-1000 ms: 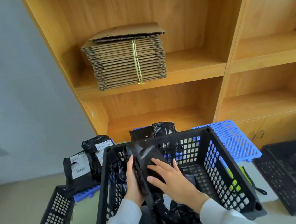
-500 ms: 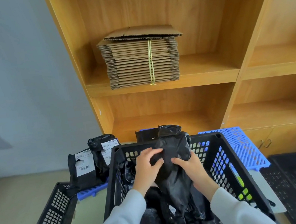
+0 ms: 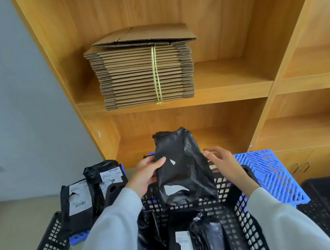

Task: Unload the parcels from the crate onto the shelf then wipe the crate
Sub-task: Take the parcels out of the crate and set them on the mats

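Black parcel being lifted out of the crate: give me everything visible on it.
The black parcel is a crinkled, glossy plastic mailer bag, held roughly upright above the far rim of the black crate. Its top is bunched and folded over; small tears in the front show white underneath. No full label is visible on this side. The left hand grips its left edge, thumb across the front. The right hand is open beside its right edge; contact there is unclear.

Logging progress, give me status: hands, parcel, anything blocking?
Left hand grips black parcel above crate. Right hand open beside it. Lower shelf ahead unobstructed.
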The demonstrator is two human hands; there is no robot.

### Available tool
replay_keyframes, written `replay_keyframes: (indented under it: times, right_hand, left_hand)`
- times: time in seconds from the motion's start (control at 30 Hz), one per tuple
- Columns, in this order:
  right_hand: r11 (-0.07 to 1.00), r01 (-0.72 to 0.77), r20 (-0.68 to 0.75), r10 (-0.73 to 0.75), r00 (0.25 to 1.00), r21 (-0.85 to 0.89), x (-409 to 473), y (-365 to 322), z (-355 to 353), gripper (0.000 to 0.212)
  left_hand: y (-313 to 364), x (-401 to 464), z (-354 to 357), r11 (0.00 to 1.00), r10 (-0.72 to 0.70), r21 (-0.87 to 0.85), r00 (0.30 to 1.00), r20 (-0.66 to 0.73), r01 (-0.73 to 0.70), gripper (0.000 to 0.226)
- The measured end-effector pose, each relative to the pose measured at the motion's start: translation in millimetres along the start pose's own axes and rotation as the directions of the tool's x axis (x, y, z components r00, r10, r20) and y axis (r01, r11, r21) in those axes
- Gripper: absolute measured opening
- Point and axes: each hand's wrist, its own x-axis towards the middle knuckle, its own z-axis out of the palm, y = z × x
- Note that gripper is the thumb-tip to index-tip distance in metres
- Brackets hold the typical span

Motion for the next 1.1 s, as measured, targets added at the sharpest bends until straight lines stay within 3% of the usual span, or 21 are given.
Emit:
replay_keyframes:
  times: [0.13,0.33,0.43,0.57,0.83,1.0,1.1]
  right_hand:
    - [0.901,0.004,-0.057,-0.032,0.998,-0.434,47.7,32.4,-32.5,0.029]
    - [0.669,-0.105,-0.062,0.088,0.994,-0.736,66.6,77.1,-39.0,0.041]
    - [0.617,-0.071,-0.061,0.038,0.997,-0.784,68.0,83.3,-37.2,0.036]
    - [0.662,-0.075,-0.09,0.011,0.996,-0.745,70.6,89.3,-39.3,0.035]
    - [0.656,-0.074,-0.107,-0.01,0.994,-0.751,72.4,92.8,-38.0,0.034]
    - [0.647,-0.079,-0.116,-0.015,0.993,-0.759,74.0,95.4,-38.3,0.028]
    - [0.656,-0.087,-0.121,-0.007,0.993,-0.749,74.6,93.7,-38.3,0.027]
  left_hand:
    - [9.1,57.6,8.7,0.999,-0.023,-0.043,0.992,-0.127,0.017,0.039]
    - [4.8,127.8,23.3,0.993,-0.109,-0.054,0.978,-0.178,0.101,0.028]
    - [-4.8,160.4,30.8,0.99,-0.139,-0.001,0.971,-0.196,0.142,0.025]
    - [-23.8,192.7,43.6,0.974,-0.19,0.092,0.965,-0.183,0.209,0.014]
    - [-63.8,240.9,53.6,0.904,-0.315,0.26,0.939,-0.138,0.341,0.034]
    - [-73.8,256.5,60.8,0.736,-0.373,0.525,0.903,-0.213,0.428,0.041]
    - [-74.6,260.4,63.1,0.613,-0.332,0.685,0.915,-0.229,0.393,0.045]
